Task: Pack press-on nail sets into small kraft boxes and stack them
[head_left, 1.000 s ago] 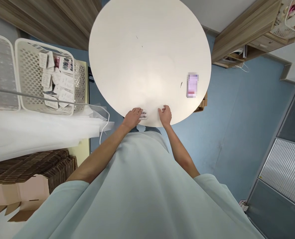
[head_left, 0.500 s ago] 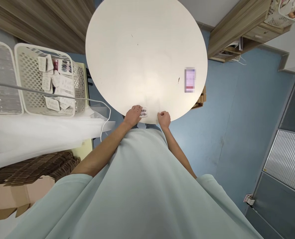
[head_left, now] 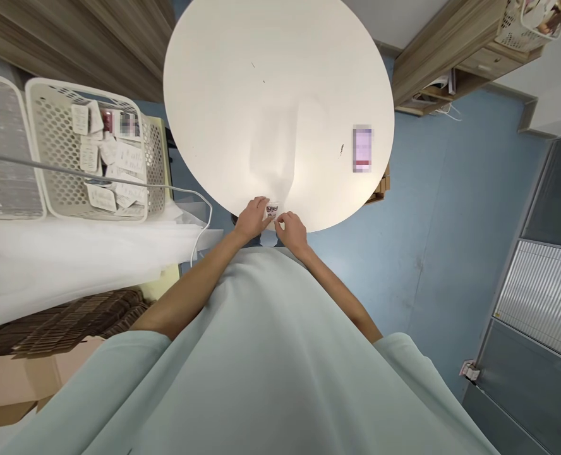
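A blue floor [head_left: 427, 208] runs under a round, off-white desk [head_left: 280, 57], whose far edge is cut off by the top of the view, while a wood-grain cabinet [head_left: 451, 50] stands at the upper right and a ribbed translucent panel [head_left: 546, 297] is cropped by the right border. On the left, a white perforated plastic basket [head_left: 57, 139] holds white printed cards [head_left: 129, 156] too small to read; one patch among them is pixelated, and a pale cable [head_left: 72, 171] crosses in front. Below lie translucent white sheets [head_left: 72, 253] and a stack of flattened brown cardboard [head_left: 79, 322], both partly out of view. A pixelated lilac rectangle [head_left: 362, 151] rests near the desk's right side, its details masked. A faint grey patch [head_left: 273, 139] spreads up the middle of the desk; whether it is shadow or a sheer sheet cannot be told. At the near edge, a small white rectangular piece with dark markings [head_left: 271, 209] sits between the two hands, its sides partly covered. The left hand [head_left: 253, 218] meets its left side with thumb and forefinger apart; the right hand [head_left: 290, 230] is curled, fingertips bunched at its lower right corner. Whether either hand's fingers are clamped on it cannot be told.
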